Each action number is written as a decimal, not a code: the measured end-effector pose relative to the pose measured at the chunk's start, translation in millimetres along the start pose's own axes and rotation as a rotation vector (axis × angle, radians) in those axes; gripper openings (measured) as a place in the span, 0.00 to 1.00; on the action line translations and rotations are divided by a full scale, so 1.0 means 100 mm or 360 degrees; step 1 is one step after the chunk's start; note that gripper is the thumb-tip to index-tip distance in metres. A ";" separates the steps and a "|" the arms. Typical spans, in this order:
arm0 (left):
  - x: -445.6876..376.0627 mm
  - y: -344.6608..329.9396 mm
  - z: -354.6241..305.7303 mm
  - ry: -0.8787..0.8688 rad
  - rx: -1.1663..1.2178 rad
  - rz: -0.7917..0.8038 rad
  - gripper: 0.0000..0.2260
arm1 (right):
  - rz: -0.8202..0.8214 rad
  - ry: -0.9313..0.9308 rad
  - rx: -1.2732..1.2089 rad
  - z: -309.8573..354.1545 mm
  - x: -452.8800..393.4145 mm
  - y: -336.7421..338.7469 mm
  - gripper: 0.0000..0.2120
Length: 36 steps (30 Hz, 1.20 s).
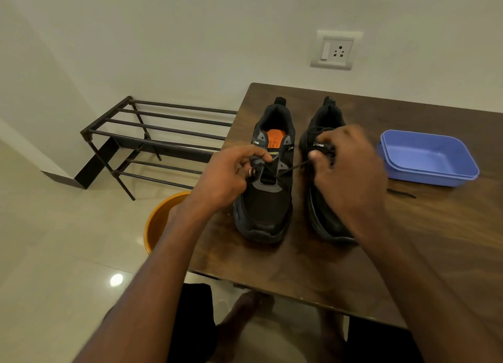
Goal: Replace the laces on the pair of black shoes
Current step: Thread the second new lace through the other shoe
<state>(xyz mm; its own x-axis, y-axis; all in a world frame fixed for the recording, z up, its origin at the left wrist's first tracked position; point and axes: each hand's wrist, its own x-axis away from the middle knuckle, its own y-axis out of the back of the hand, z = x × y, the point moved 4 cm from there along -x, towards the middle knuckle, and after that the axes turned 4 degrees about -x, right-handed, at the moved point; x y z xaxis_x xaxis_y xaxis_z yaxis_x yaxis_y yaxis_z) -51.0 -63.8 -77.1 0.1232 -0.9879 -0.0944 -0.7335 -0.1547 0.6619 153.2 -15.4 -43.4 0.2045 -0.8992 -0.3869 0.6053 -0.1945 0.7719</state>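
Two black shoes stand side by side on the brown table (272,267), toes toward me. The left shoe (265,207) has an orange insole and only the lowest eyelets threaded with a black lace (292,168). My left hand (228,177) pinches the shoe's left eyelet flap and one end of that lace. My right hand (345,166) pinches the other end, pulled out to the right over the right shoe (324,218). The right shoe is laced near its top and partly hidden by my right hand.
A stack of blue plastic tubs (432,158) sits at the table's right, with a short black lace piece (401,193) lying in front of it. An orange bucket (160,221) stands on the floor by the table's left edge. A black metal shoe rack (152,139) stands against the wall.
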 end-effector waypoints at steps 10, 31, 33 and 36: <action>0.02 0.03 -0.02 0.0001 -0.0055 -0.0013 0.19 | 0.0408 -0.0124 0.0178 -0.06 -0.06 -0.19 0.03; 0.02 0.10 -0.02 0.0004 -0.0191 -0.0146 0.11 | 0.0540 -0.0047 -0.0151 0.08 0.01 -0.23 0.08; 0.03 0.17 -0.11 -0.0079 -0.0084 -0.0332 0.07 | 0.0647 -0.0134 -0.0727 0.20 0.03 -0.12 0.06; 0.05 0.18 -0.22 -0.0057 0.0426 -0.0301 0.18 | 0.0702 -0.0182 -0.1473 0.43 0.05 0.04 0.06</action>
<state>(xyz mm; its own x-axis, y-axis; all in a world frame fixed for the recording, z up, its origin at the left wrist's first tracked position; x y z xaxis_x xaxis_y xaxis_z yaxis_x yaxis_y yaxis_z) -48.9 -71.7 -48.8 0.2537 -0.9405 -0.2259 -0.8501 -0.3283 0.4118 123.3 -37.6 -20.4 0.5071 -0.8586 -0.0757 0.8591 0.4964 0.1245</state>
